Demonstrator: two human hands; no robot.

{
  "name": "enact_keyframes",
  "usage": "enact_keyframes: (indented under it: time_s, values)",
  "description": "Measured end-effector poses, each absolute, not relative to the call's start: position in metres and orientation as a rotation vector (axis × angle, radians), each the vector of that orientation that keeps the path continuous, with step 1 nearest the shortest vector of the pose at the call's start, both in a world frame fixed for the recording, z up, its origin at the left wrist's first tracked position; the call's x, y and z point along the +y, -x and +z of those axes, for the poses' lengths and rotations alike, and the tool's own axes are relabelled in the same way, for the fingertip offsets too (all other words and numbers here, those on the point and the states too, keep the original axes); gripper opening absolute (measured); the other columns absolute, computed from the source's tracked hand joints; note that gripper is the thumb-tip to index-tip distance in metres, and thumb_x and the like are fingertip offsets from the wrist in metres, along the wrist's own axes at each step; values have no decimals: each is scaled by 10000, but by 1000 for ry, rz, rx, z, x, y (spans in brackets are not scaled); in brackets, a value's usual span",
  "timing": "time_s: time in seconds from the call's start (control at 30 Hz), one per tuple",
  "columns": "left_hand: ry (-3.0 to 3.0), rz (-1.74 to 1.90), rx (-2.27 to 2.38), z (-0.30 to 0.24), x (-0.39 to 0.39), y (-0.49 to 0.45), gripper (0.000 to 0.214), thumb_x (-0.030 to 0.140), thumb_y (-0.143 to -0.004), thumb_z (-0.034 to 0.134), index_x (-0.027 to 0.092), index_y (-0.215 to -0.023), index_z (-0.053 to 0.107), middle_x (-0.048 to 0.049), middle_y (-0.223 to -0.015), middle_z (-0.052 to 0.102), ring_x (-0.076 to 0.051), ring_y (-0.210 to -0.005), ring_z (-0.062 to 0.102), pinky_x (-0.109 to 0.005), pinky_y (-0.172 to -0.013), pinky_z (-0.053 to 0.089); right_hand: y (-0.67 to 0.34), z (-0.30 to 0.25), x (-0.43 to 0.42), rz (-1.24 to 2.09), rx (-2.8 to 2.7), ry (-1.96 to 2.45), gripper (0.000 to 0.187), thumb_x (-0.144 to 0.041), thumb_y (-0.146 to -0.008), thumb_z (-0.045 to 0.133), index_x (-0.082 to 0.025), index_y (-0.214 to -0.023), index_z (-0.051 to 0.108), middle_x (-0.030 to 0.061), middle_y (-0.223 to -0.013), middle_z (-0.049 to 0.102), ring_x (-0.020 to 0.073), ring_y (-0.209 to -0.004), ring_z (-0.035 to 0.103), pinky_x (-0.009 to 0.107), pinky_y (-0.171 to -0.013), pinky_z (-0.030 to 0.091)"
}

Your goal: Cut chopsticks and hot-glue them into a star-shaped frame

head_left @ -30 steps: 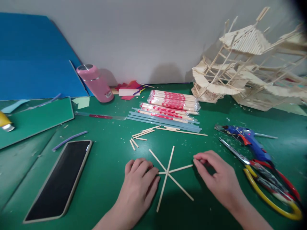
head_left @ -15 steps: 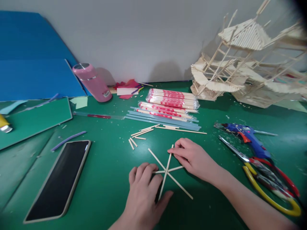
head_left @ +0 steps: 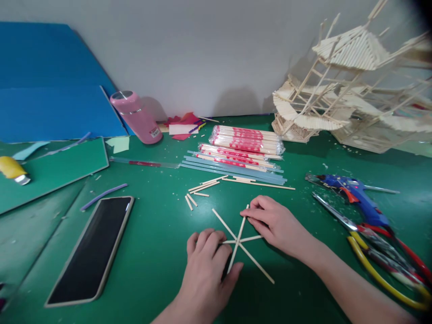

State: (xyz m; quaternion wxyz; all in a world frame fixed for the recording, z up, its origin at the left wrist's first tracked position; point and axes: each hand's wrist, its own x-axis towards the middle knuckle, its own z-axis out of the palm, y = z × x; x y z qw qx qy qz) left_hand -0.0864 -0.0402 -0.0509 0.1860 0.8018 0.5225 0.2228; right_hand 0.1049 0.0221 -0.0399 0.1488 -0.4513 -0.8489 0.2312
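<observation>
Three thin wooden sticks (head_left: 243, 251) lie crossed like a star on the green mat (head_left: 151, 234). My left hand (head_left: 209, 265) rests flat over the star's left side, fingers on the horizontal stick, thumb by the lower end of the upright stick. My right hand (head_left: 275, 222) pinches the upper end of that upright stick between fingers and thumb.
Short cut sticks (head_left: 199, 191) and wrapped chopstick packs (head_left: 245, 141) lie behind. A phone (head_left: 91, 249) lies left. A blue glue gun (head_left: 354, 195) and yellow and red pliers (head_left: 388, 256) are at the right. A stick-built model (head_left: 344, 90), a pink bottle (head_left: 137, 117) and blue boards (head_left: 50, 85) stand at the back.
My right hand left the end of the horizontal stick and moved up-left to grip the upright stick's top. My left hand shifted slightly right over the crossing.
</observation>
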Motion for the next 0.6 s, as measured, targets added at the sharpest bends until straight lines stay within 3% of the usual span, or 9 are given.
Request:
enact_keyframes:
  time_s: [0.47, 0.6]
  values:
    - [-2264, 603, 1486, -51, -41, 86, 72, 268, -739, 554, 201, -762, 566, -44, -894, 562, -229, -867, 456, -427, -769, 311, -106, -46, 22, 643, -2386, 1269, 237, -168, -815, 445, -234, -968, 614, 46, -865, 526, 160, -802, 510, 311, -705, 427]
    - [-2260, 596, 1486, -52, -42, 86, 80, 283, -736, 560, 207, -761, 564, -41, -905, 558, -230, -875, 453, -431, -777, 302, -111, -44, 23, 748, -2279, 1267, 290, -148, -821, 420, -246, -1052, 565, 44, -921, 513, 151, -823, 513, 294, -721, 434]
